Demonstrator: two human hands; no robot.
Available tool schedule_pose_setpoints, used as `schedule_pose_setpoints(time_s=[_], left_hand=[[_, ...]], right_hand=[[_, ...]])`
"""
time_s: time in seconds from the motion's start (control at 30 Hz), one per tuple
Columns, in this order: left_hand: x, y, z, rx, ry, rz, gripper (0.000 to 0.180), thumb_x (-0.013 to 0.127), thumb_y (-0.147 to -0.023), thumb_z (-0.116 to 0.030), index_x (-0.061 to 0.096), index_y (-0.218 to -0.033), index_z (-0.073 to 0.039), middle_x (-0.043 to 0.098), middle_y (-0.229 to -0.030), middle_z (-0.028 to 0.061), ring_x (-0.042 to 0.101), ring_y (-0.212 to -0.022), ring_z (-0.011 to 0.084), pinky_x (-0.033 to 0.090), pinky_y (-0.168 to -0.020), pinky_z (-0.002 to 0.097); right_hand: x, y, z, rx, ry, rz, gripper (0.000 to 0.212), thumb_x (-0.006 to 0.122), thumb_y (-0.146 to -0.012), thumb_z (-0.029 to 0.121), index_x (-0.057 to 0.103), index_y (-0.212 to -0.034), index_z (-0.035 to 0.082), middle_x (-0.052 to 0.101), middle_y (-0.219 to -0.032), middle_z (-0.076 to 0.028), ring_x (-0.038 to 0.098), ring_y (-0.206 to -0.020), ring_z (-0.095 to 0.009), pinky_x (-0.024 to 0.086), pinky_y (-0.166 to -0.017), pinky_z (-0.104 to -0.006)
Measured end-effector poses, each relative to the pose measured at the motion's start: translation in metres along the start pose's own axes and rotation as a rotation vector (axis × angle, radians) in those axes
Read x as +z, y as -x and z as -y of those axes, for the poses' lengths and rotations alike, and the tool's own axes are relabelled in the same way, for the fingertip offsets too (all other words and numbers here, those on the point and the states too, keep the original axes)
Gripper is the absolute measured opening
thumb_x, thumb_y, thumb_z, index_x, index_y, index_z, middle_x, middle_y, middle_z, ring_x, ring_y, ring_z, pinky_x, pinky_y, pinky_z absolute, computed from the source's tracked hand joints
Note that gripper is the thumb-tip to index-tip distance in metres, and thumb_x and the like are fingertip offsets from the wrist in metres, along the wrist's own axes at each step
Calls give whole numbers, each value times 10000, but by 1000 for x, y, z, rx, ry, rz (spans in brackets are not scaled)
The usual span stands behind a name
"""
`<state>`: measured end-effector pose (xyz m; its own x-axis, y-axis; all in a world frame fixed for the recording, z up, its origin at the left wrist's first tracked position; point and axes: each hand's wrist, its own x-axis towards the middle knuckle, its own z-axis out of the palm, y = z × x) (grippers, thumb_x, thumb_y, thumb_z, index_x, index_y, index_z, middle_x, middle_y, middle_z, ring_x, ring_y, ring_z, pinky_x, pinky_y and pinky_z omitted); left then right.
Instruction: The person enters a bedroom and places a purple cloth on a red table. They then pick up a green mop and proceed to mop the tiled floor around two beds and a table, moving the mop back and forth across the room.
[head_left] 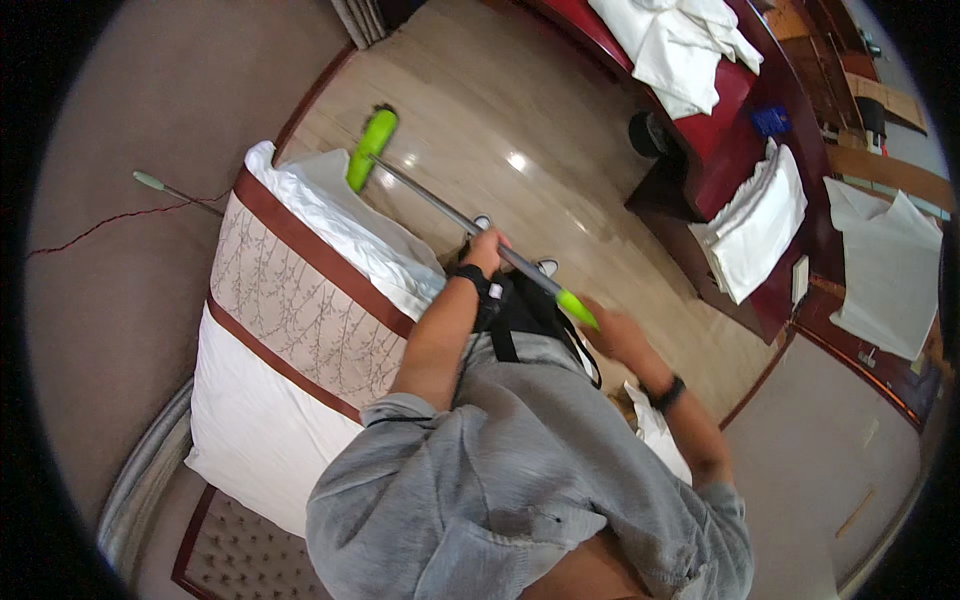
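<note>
I hold a long grey pole with both hands. My left hand grips the pole near its middle. My right hand closes around the bright green handle end. The green brush head at the far end rests by the corner of a bed, over the white sheet. A patterned beige and brown bed runner crosses the bed to my left. I wear a grey shirt and a dark band on each wrist.
Shiny beige floor lies ahead. A red-brown desk at the right carries folded white linen and a stack of white towels. A dark bin stands by it. A tufted headboard is at lower left.
</note>
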<state>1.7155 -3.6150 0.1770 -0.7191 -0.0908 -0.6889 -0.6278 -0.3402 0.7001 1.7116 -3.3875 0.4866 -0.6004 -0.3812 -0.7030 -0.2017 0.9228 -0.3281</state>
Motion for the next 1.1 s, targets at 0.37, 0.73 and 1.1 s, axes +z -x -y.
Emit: schedule_pose_setpoints(time_s=[0.37, 0.73, 1.1], left_hand=[[28, 18, 33, -619, 404, -83, 100, 583, -842, -99, 543, -807, -14, 591, -743, 89, 584, -649, 200, 511, -576, 328], [-65, -20, -51, -221, 828, -340, 123, 479, -942, -108, 368, -990, -85, 434, -702, 57, 461, -532, 181, 485, -500, 344], [22, 19, -50, -347, 562, -378, 194, 492, -846, -60, 459, -660, -17, 482, -580, 99, 494, -485, 222, 453, -467, 345]], right_hand=[[-18, 81, 15, 249, -10, -89, 491, 671, -803, 298, 529, -1243, 130, 652, -789, -211, 639, -730, -379, 510, -625, -450], [52, -139, 86, -148, -256, -146, 457, 597, -859, 268, 460, -1244, 62, 624, -748, -244, 619, -719, -430, 489, -633, -524], [44, -89, 24, -129, -236, -153, 449, 582, -868, 284, 468, -1238, 57, 639, -805, -231, 621, -741, -415, 491, -649, -508]])
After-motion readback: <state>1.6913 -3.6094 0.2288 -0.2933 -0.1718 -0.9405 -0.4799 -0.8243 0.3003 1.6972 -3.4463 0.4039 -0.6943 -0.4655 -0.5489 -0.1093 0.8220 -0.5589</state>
